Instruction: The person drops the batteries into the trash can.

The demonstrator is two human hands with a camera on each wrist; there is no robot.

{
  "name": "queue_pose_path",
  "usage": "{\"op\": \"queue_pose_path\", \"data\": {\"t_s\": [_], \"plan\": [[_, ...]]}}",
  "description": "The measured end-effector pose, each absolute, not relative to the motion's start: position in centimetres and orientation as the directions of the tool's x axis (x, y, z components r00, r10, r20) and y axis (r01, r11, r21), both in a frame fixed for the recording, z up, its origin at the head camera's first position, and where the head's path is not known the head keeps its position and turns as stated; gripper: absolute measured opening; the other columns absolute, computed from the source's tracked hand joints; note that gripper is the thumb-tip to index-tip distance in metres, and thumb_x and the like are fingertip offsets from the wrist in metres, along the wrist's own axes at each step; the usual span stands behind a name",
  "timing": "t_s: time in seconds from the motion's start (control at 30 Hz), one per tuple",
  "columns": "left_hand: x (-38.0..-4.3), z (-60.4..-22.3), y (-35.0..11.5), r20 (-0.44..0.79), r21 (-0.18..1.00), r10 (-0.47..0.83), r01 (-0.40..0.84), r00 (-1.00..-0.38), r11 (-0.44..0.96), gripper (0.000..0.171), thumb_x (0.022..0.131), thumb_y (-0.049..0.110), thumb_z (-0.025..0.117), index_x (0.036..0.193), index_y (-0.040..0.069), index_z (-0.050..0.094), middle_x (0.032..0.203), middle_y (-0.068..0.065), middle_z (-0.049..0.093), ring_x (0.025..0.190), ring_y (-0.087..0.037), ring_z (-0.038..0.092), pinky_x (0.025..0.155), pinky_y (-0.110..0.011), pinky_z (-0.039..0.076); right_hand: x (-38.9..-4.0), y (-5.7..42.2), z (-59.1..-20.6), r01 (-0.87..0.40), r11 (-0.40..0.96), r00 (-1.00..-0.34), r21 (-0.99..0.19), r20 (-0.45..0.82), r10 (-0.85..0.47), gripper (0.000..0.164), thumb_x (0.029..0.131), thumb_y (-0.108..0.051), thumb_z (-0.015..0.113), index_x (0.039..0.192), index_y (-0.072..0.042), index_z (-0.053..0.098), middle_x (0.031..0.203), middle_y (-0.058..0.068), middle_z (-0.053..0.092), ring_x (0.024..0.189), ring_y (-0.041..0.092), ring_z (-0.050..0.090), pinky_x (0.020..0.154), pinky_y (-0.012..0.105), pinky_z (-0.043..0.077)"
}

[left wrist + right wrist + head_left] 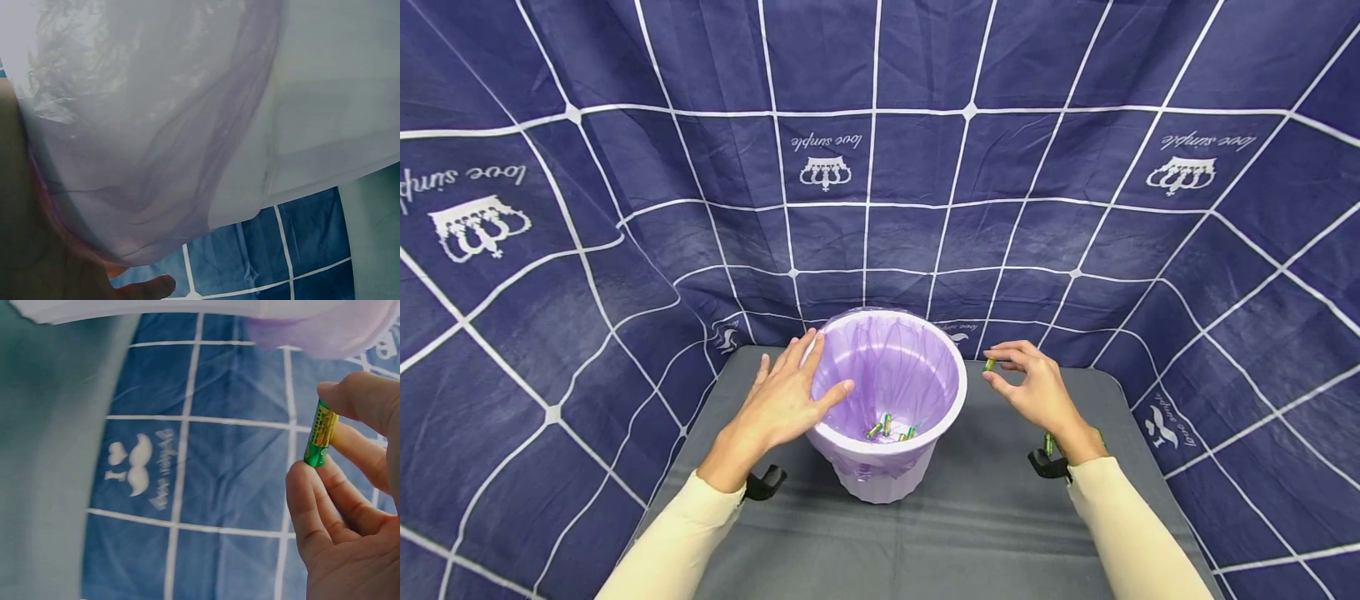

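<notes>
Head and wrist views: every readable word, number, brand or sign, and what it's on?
"love simple", upside down with crowns: blue cloth.
"I", then a heart and moustache: same cloth, right wrist view.
Script beside that moustache: too blurred there.
Battery in right hand: printed, too small to read.
Batteries in bin: too small.
Left wrist view: no readable text.

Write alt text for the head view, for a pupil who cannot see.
A person's right hand pinches a small green-and-gold battery beside a white bin with a purple liner; the left hand is at the bin's rim. Several more batteries lie inside. The bin stands on a grey surface, with blue, white-lined cloth behind.
</notes>
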State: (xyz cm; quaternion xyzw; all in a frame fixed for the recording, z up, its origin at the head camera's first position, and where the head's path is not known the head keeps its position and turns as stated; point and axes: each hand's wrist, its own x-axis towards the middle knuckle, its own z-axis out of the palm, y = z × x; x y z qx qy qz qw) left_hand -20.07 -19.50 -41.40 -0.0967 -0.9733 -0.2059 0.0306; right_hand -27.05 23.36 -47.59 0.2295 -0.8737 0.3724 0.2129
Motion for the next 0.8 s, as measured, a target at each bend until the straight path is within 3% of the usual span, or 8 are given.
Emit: {"op": "queue_pose_path", "data": {"t_s": [0.5, 0.7, 0.8], "plan": [[-20.3, -39.8, -19.4, 0.036, 0.445, 0.156, 0.155, -0.987, 0.882, 0.102, 0.114, 0.082, 0.041, 0.185, 0.009, 0.032, 0.196, -0.013, 0.024, 0.184, -0.045, 0.018, 0.141, -0.085, 0.011, -27.1, 20.4, -41.4, -0.615, 0.587, -0.767, -0.527, 0.574, -0.288, 0.035, 0.094, -0.004, 0.096, 0.128, -0.010, 0.090, 0.136, 0.010, 0.081, 0.105, 0.037, 0.088, 0.100, 0.055, 0.071], [-20.4, -39.9, -18.1, 0.105, 0.435, 0.088, 0.125, -0.991, 0.891, 0.099, 0.115, 0.081, 0.040, 0.181, 0.007, 0.041, 0.192, -0.016, 0.035, 0.182, -0.047, 0.022, 0.143, -0.082, 0.008, -27.2, 18.8, -39.3, -0.631, 0.566, -0.759, -0.531, 0.573, -0.309, 0.034, 0.095, -0.006, 0.096, 0.128, -0.009, 0.089, 0.135, 0.010, 0.081, 0.106, 0.034, 0.088, 0.102, 0.051, 0.071], [-20.4, -40.5, -17.5, 0.135, 0.425, 0.070, 0.122, -0.988, 0.897, 0.101, 0.115, 0.081, 0.042, 0.180, 0.005, 0.040, 0.192, -0.017, 0.034, 0.183, -0.047, 0.020, 0.143, -0.082, 0.006, -27.2, 17.9, -38.3, -0.637, 0.548, -0.760, -0.543, 0.564, -0.324, 0.034, 0.096, -0.007, 0.095, 0.129, -0.009, 0.089, 0.136, 0.010, 0.081, 0.110, 0.033, 0.087, 0.104, 0.050, 0.071]]}}
